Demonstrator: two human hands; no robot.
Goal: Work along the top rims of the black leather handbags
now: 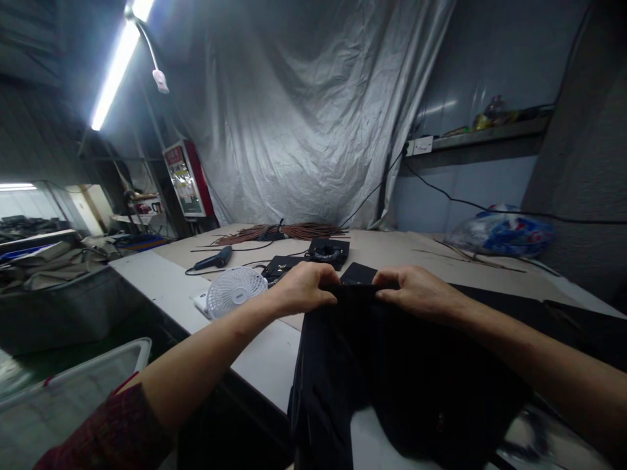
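Observation:
A large black cloth lies over the near part of the table and hangs past its front edge. My left hand grips the cloth's far edge with fingers curled over it. My right hand pinches the same edge just to the right, and the two hands sit close together. More black fabric stretches away to the right under my right forearm.
A small white fan lies left of my left hand. Behind are flat black pieces, a dark handheld tool with cord, and a bundle of brown strips. A plastic bag sits far right; a white bin stands lower left.

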